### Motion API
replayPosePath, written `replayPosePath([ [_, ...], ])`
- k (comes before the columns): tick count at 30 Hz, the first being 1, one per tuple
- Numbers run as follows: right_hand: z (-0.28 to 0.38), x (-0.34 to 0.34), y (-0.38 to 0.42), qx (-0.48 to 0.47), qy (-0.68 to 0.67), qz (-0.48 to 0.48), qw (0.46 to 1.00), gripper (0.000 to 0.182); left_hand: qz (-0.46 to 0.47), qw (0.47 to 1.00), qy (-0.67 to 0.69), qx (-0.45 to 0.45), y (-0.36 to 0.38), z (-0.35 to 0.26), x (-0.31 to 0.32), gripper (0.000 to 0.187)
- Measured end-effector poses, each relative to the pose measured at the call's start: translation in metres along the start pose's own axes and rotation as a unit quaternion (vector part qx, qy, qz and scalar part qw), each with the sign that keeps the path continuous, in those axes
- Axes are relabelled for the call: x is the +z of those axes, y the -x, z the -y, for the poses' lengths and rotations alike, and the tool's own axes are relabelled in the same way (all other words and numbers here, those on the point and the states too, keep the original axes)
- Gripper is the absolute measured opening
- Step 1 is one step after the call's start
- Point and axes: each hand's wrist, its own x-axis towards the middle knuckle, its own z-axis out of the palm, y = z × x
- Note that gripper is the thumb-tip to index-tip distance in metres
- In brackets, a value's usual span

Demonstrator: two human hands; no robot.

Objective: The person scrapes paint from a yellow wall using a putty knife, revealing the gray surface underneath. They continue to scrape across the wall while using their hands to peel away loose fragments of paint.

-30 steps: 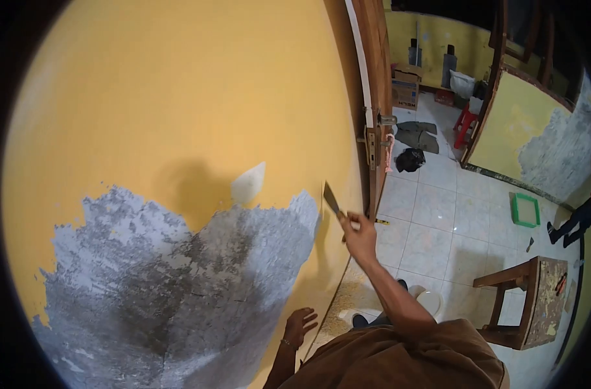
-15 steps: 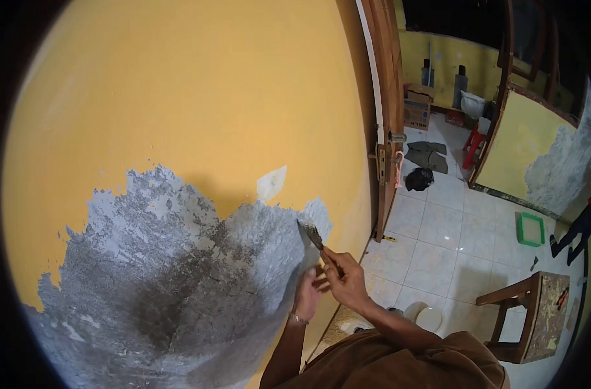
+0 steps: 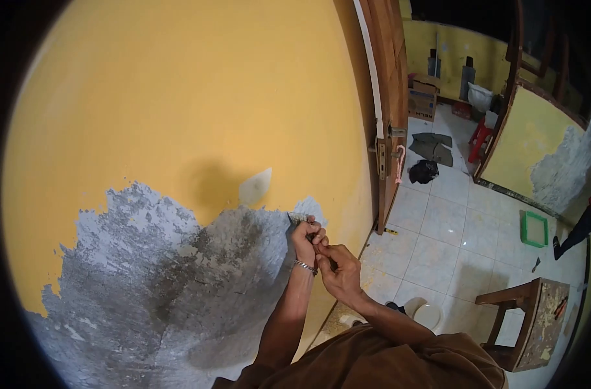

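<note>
A scraper (image 3: 298, 217) touches the wall at the upper right edge of the bare grey plaster (image 3: 237, 259). My left hand (image 3: 306, 238), with a bracelet at its wrist, is closed around the scraper near its blade. Just below and to the right, my right hand (image 3: 339, 269) is closed on the handle end, which its fingers mostly hide. Yellow paint (image 3: 179, 84) covers the wall above, with a pale bare patch (image 3: 255, 187) to the upper left of my hands.
An open wooden door (image 3: 387, 78) stands right of the wall. A wooden stool (image 3: 535, 318) is at the lower right, near a round white container (image 3: 428, 316). Farther off are a green tray (image 3: 534, 229), a black bag (image 3: 423, 171) and another person's leg (image 3: 575, 227).
My left hand has moved up from beside the right wrist and closed around the scraper near its blade. The view has shifted slightly, and the scraper sits a little farther left and higher.
</note>
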Motion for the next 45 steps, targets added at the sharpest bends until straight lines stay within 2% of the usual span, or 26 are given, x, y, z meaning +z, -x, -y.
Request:
replayPosePath([
  [1, 0.005, -0.005, -0.001, 0.010, -0.006, 0.006, 1.000, 0.019, -0.030, 0.999, 0.012, 0.004, 0.004, 0.004, 0.002, 0.018],
  [4, 0.011, -0.008, -0.008, 0.037, -0.028, 0.012, 0.999, 0.017, -0.034, 0.998, 0.038, -0.026, 0.005, 0.003, -0.006, 0.015],
  [9, 0.022, -0.015, -0.014, 0.155, -0.005, 0.039, 0.987, 0.018, -0.107, 0.993, -0.047, 0.015, 0.011, 0.000, 0.026, 0.013],
  [10, 0.023, -0.013, -0.013, 0.151, -0.004, 0.034, 0.988, 0.018, -0.101, 0.994, -0.049, 0.016, 0.011, -0.002, 0.026, 0.013],
  [12, 0.022, -0.008, -0.001, 0.021, -0.003, 0.014, 1.000, 0.023, -0.119, 0.991, -0.068, -0.005, 0.013, -0.008, 0.017, 0.015],
  [16, 0.021, 0.001, -0.003, -0.031, 0.039, 0.007, 0.999, 0.031, -0.090, 0.995, -0.030, 0.001, 0.007, -0.004, 0.008, 0.018],
  [18, 0.025, 0.001, 0.002, -0.013, 0.048, 0.024, 0.999, 0.031, -0.072, 0.997, 0.004, 0.011, 0.017, 0.001, 0.011, 0.016],
  [20, 0.030, 0.003, 0.006, 0.005, 0.056, 0.033, 0.998, 0.032, -0.061, 0.991, 0.118, 0.004, 0.022, 0.007, 0.012, 0.014],
  [22, 0.034, 0.008, 0.009, -0.067, 0.077, 0.000, 0.995, 0.031, -0.051, 0.987, 0.149, -0.036, 0.014, 0.008, -0.010, 0.009],
  [23, 0.031, 0.011, 0.006, -0.082, 0.093, -0.006, 0.992, 0.026, 0.016, 0.988, 0.153, -0.030, 0.011, 0.002, -0.016, 0.010],
  [24, 0.030, 0.013, 0.004, -0.083, 0.096, -0.007, 0.992, 0.026, 0.084, 0.984, 0.155, -0.021, 0.007, -0.002, -0.020, 0.012],
  [26, 0.029, 0.014, 0.002, -0.040, 0.107, 0.003, 0.993, 0.020, 0.084, 0.982, 0.165, -0.022, 0.002, 0.003, -0.015, 0.016],
  [29, 0.037, 0.011, 0.002, -0.036, 0.119, 0.000, 0.992, 0.015, 0.060, 0.987, 0.149, -0.022, 0.009, 0.003, -0.010, 0.023],
  [33, 0.035, 0.020, -0.001, -0.042, 0.095, -0.021, 0.994, 0.013, 0.075, 0.989, 0.122, -0.026, 0.004, -0.003, -0.017, 0.023],
  [35, 0.032, 0.015, -0.001, -0.014, 0.116, -0.027, 0.993, 0.012, 0.063, 0.994, 0.087, 0.026, 0.006, 0.005, -0.010, 0.025],
  [38, 0.041, 0.008, -0.001, -0.016, 0.114, -0.013, 0.993, 0.012, 0.034, 0.991, 0.131, -0.011, 0.014, 0.004, -0.006, 0.025],
  [40, 0.047, 0.014, -0.001, -0.039, 0.112, -0.019, 0.993, 0.011, 0.054, 0.992, 0.113, 0.003, 0.014, -0.005, -0.010, 0.024],
  [42, 0.043, 0.025, -0.004, -0.039, 0.129, -0.030, 0.990, 0.014, 0.077, 0.990, 0.107, -0.047, 0.002, -0.009, -0.014, 0.023],
  [45, 0.041, 0.014, -0.001, 0.014, 0.105, -0.025, 0.994, 0.014, 0.040, 0.995, 0.089, -0.018, 0.013, -0.001, -0.001, 0.023],
])
